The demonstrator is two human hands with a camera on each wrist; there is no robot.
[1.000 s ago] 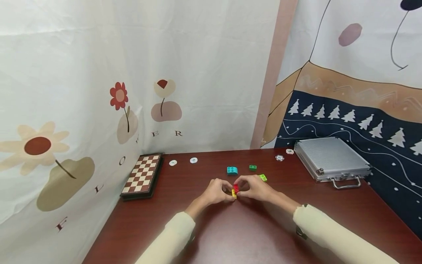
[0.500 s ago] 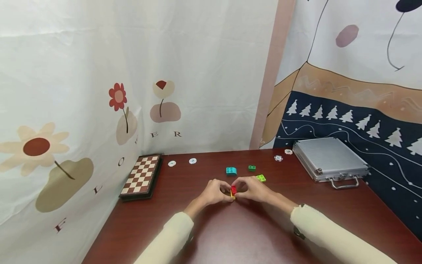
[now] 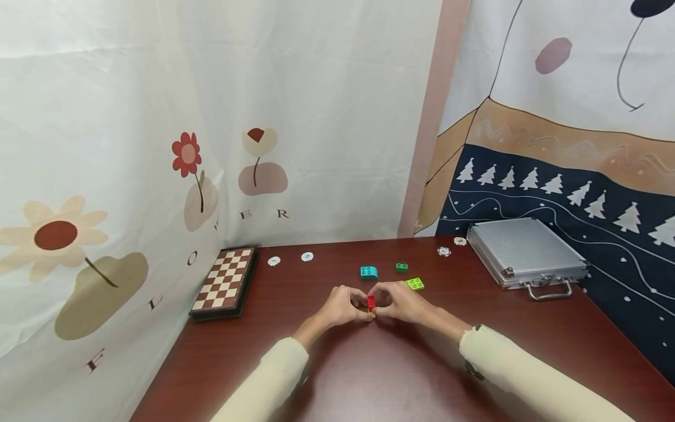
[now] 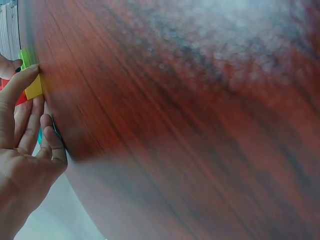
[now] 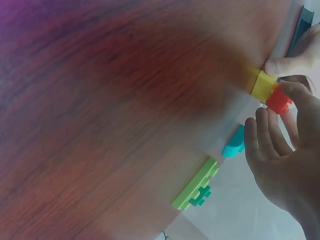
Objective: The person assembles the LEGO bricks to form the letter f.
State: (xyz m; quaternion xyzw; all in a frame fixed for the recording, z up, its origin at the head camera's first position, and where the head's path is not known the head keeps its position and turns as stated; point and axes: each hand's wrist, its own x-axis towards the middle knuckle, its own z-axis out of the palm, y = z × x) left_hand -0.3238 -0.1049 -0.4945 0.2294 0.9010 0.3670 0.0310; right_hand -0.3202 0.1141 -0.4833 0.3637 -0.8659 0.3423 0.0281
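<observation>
Low over the table, my left hand (image 3: 340,306) pinches a yellow toy brick (image 5: 263,87) between thumb and fingers. My right hand (image 3: 403,302) pinches a red toy brick (image 5: 278,99), which sits against the studded side of the yellow one. Whether the two are fully pressed together I cannot tell. From the head view, the red brick stands above the yellow, and only a sliver of yellow shows between the fingertips. Just beyond the hands lie a lime green brick (image 3: 415,284), a turquoise brick with a rounded end (image 3: 368,272) and a small green brick (image 3: 402,267).
A chessboard box (image 3: 224,282) lies at the table's left edge, and a silver case (image 3: 527,252) at the right. White chips rest near the back, among them one chip (image 3: 307,257) on the left and another chip (image 3: 444,251) on the right. Printed curtains (image 3: 337,117) hang behind.
The red brick has come over the yellow one, whose studs showed a second ago and are now mostly covered. Both hands stay close together; the head view has shifted slightly.
</observation>
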